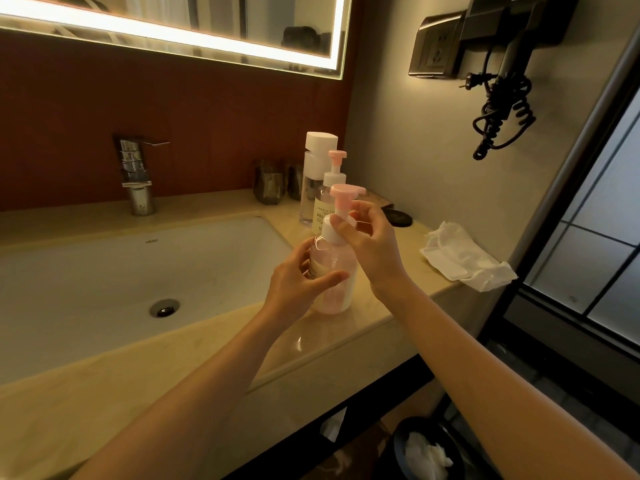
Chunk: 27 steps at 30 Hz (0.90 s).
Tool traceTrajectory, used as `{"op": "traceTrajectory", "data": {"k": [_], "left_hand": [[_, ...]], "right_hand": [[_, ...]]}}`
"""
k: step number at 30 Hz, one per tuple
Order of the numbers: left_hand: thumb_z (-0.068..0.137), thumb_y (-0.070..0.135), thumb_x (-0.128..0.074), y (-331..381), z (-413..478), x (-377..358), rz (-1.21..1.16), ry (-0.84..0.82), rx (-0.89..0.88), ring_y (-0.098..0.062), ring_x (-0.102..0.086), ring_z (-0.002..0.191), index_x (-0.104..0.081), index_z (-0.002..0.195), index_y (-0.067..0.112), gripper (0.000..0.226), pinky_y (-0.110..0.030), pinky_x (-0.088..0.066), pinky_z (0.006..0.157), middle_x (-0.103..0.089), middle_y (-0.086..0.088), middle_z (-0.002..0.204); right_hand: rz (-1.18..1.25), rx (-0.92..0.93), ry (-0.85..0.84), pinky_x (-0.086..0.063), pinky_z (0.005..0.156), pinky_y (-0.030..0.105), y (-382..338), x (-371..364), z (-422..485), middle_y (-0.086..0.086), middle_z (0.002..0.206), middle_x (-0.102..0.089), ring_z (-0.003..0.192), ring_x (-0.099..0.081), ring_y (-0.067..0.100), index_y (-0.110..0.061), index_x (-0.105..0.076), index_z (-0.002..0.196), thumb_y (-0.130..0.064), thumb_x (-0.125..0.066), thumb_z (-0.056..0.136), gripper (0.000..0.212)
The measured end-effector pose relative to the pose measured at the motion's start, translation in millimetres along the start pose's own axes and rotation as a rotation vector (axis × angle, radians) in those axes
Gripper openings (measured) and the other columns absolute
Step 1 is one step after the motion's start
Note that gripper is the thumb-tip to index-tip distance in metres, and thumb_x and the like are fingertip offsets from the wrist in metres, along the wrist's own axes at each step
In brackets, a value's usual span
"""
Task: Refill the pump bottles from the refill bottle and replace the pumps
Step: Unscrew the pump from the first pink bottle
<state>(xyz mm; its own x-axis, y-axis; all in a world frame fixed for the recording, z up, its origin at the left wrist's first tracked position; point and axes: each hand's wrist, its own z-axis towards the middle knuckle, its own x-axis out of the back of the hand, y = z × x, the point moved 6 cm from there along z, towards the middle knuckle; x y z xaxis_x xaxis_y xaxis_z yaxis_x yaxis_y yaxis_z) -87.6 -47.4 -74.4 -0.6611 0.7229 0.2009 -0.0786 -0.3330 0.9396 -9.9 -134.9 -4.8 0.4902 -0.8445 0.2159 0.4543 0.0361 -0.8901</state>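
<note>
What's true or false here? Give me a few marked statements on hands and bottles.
1. The left hand grips the pink-tinted clear plastic pump bottle. True.
2. The right hand holds the tall clear refill bottle with white cap. False: it pinches the near bottle's white pump collar; the refill bottle stands behind, untouched.
3. The refill bottle is uncapped. False: its white cap is on.
4. A crumpled white tissue lies on the beige stone counter, right of the bottles. True.
</note>
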Motion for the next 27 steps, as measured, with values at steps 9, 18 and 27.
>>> {"op": "traceTrajectory", "data": {"k": [9,18,27], "left_hand": [[0.06,0.042,-0.074,1,0,0,0.0,0.004,-0.007,-0.019,-0.054,0.116,-0.039,0.136,0.024,0.085,-0.039,-0.049,0.095,-0.054,0.001,0.13],[0.064,0.034,-0.079,-1,3,1,0.012,0.012,-0.002,-0.018,-0.054,0.114,-0.04,0.136,0.025,0.082,-0.038,-0.05,0.095,-0.055,0.001,0.128],[0.062,0.039,-0.078,-2,2,1,0.015,0.017,-0.01,-0.017,-0.054,0.114,-0.04,0.136,0.025,0.085,-0.036,-0.05,0.094,-0.055,0.002,0.128]], "right_hand": [[-0.031,0.046,0.053,-0.049,0.079,0.016,3,5,-3,-0.005,0.116,-0.053,0.103,-0.055,0.012,-0.022,-0.046,0.122,-0.034,-0.068,0.08,0.049],[0.094,0.0,-0.04,-0.048,0.064,0.004,0,6,-1,-0.005,0.121,-0.055,0.094,-0.058,0.005,-0.019,-0.044,0.133,-0.022,-0.052,0.094,0.041],[-0.027,0.085,0.02,-0.05,0.08,0.018,-1,7,-4,0.003,0.117,-0.059,0.101,-0.057,0.013,-0.016,-0.05,0.122,-0.021,-0.063,0.086,0.038]]}}
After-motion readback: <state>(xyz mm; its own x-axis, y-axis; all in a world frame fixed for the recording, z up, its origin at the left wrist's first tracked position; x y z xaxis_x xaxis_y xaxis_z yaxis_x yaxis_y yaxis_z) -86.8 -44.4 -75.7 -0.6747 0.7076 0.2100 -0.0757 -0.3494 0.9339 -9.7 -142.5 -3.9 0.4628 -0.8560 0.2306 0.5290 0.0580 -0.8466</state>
